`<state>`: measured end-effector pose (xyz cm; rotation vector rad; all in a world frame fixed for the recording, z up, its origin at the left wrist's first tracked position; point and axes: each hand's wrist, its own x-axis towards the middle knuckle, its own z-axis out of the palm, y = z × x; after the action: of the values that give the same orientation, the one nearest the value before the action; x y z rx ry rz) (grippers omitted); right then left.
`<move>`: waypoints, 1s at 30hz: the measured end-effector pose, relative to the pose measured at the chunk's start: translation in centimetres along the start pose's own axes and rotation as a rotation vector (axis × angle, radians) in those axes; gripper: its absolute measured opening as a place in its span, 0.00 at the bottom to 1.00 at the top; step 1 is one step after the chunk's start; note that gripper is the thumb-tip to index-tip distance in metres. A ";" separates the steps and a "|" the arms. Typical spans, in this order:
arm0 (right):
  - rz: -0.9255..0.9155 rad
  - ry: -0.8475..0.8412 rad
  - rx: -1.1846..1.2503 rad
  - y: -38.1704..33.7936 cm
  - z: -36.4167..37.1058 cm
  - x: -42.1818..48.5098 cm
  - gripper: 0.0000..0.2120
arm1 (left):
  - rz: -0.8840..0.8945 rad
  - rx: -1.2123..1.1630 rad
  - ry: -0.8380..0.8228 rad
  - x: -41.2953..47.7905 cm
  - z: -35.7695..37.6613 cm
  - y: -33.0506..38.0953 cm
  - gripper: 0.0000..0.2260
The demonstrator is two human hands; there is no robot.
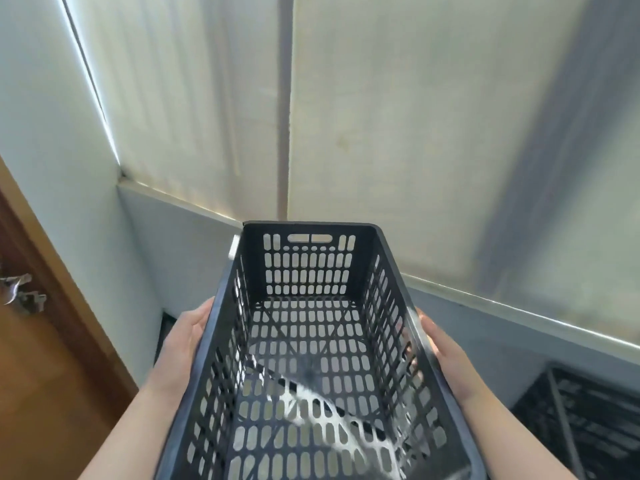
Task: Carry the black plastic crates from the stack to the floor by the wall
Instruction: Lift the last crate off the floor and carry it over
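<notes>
Black perforated plastic fills the space in front of me: the crate (304,344) I am carrying, empty, its long sides clamped between my palms. My left hand (183,344) lies flat against the left rim with the fingers pressed together along the outside wall; my right hand (441,348) presses the right rim, and through the slots I can just make out fingers curled under that wall, though how tightly they close I cannot tell. The crate is in the air, tipped slightly away from me, touching nothing but my hands.

Lower right, just beyond my forearm, sits another black crate (588,420), apparently already down near the low wall (485,337). A dark edge also shows low on the left past my wrist; what it is, I cannot say. Further off are the wooden door (45,358) at left and the pale blinds (398,116) above the sill.

I judge the job partly done: at least one crate seems placed, this one is mid-carry and not yet set down. The stack is out of sight, so how many remain is unknown.
</notes>
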<state>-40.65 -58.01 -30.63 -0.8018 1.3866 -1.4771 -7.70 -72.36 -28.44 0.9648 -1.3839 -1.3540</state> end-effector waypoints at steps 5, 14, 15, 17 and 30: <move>-0.047 0.160 -0.022 -2.0 -5.5 -6.0 0.20 | 0.077 0.030 -0.244 -1.0 5.8 1.7 0.29; -0.166 0.311 -0.074 -3.7 -18.5 -16.7 0.21 | 0.062 -0.033 -0.528 -6.2 18.6 2.2 0.24; -0.171 0.322 -0.077 -3.8 -20.2 -17.9 0.19 | 0.086 -0.019 -0.521 -7.2 20.4 2.5 0.25; -0.166 0.318 -0.071 -4.2 -23.2 -20.1 0.19 | 0.139 -0.027 -0.454 -9.5 23.7 3.4 0.29; -0.193 0.433 -0.057 -6.4 -40.5 -33.1 0.26 | 0.014 -0.065 -0.646 -19.7 42.4 2.7 0.25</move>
<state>-66.99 -12.57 -26.17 -0.6899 1.7126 -1.8461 -43.52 -42.38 -25.43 0.4789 -1.7922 -1.7764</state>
